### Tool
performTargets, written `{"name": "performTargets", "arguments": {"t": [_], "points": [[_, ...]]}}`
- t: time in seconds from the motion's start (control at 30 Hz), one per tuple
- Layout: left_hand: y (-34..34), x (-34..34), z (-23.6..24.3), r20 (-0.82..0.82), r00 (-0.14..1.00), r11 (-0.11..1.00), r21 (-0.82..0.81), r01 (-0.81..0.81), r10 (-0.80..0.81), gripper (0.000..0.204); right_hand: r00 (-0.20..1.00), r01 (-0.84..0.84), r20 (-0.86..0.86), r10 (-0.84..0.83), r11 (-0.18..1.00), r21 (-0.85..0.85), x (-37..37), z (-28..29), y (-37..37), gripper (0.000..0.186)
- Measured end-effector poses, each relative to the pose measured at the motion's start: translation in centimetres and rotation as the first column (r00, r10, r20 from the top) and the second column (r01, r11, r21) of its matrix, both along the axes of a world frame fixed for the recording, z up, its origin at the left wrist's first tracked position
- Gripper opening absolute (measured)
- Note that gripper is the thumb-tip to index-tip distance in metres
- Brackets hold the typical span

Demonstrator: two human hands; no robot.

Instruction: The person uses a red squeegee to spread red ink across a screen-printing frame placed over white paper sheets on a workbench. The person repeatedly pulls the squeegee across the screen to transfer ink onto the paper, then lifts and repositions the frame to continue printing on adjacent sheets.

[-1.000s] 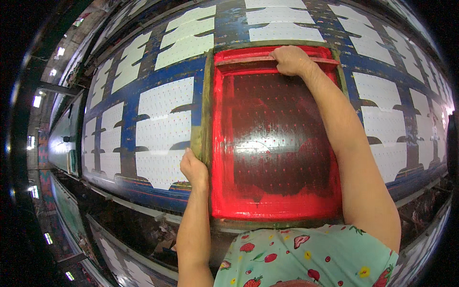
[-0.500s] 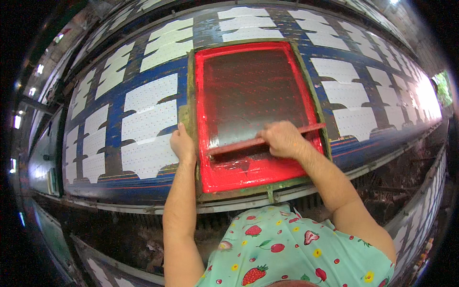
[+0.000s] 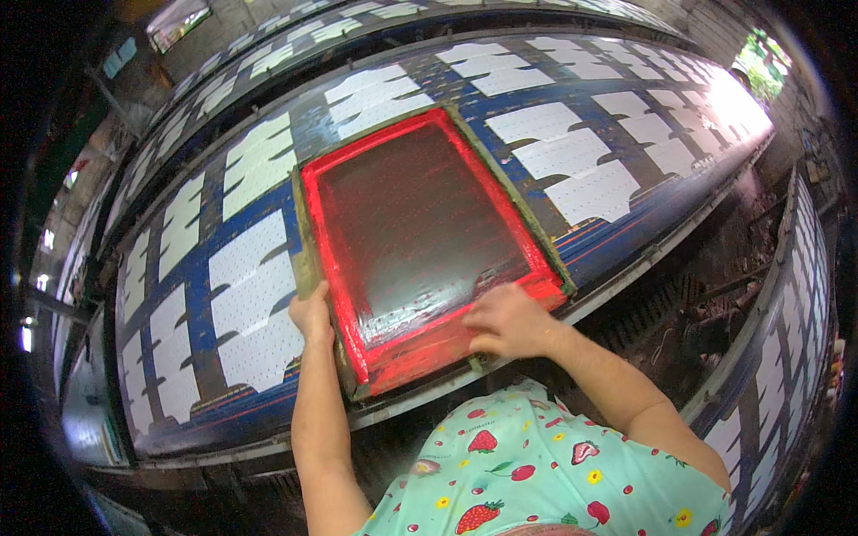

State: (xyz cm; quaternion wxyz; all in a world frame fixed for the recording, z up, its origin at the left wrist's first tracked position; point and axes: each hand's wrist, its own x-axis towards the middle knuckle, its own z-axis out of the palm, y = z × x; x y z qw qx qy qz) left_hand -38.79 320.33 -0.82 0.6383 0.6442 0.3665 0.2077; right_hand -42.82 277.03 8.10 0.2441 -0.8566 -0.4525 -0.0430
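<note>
A screen-printing frame [image 3: 308, 241] lies tilted on the long printing table, its mesh dark and bordered with wet red ink [image 3: 465, 143]. My left hand [image 3: 313, 314] is closed on the frame's left edge near its lower corner. At the near end of the mesh, my right hand [image 3: 514, 323] is closed over a red-smeared squeegee [image 3: 416, 350], with fingers on the far side and thumb nearer me. Motion blurs these fingers, and the hand covers part of the squeegee.
White cut fabric pieces [image 3: 255, 304] with small dots lie in rows on the blue-and-dark table [image 3: 206, 313]. A metal rail [image 3: 626, 281] runs along its near edge. Another table [image 3: 769, 384] with white pieces stands at the right, across a dark gap.
My right hand and the squeegee have come nearer to me, to the near end of the mesh. The view has turned, so the frame appears more slanted. My left hand stays at the frame's edge.
</note>
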Motion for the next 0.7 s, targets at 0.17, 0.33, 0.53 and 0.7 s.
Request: {"name": "performTargets", "arguments": {"t": [0.17, 0.33, 0.53, 0.7], "points": [[-0.8, 0.7, 3.7, 0.046, 0.999, 0.998, -0.063, -0.014, 0.017, 0.041, 0.706, 0.708, -0.083, -0.704, 0.701, 0.083, 6.6, -2.3, -8.9, 0.051], [-1.7, 2.4, 9.4, 0.054, 0.999, 0.999, 0.040, 0.009, -0.011, 0.033, 0.394, 0.833, -0.753, -0.528, 0.551, 0.050, 8.5, -4.9, -11.6, 0.058], [-7.4, 5.4, 11.2, 0.136, 0.989, 0.995, 0.096, 0.037, -0.050, 0.035, 0.531, 0.794, -0.614, -0.584, 0.597, 0.118, 11.6, -4.2, -17.0, 0.042], [-19.7, 9.8, 9.1, 0.217, 0.976, 1.000, 0.024, 0.019, -0.024, 0.038, 0.568, 0.795, -0.504, -0.651, 0.592, 0.132, 17.0, -2.7, -28.9, 0.036]]}}
